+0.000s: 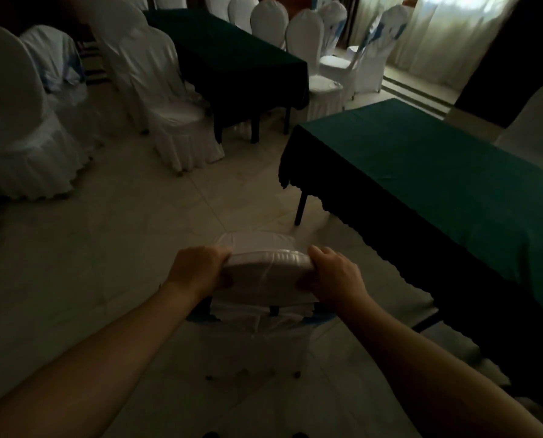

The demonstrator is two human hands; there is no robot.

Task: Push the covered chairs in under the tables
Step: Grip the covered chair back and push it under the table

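A white covered chair (265,270) stands on the tiled floor right in front of me, seen from behind and above. My left hand (197,268) grips the left end of its backrest top, and my right hand (335,275) grips the right end. A blue sash is tied low on the chair's back. To the chair's right stands a table with a green cloth (437,172), its near corner and one dark leg just ahead of the chair. The chair is apart from this table, out in the aisle.
A second green-clothed table (232,49) stands farther back, with white covered chairs (175,99) along its left side and several more behind it. More covered chairs (20,128) crowd the left edge. Another chair back (538,121) shows at the right. Curtained windows glow at the back.
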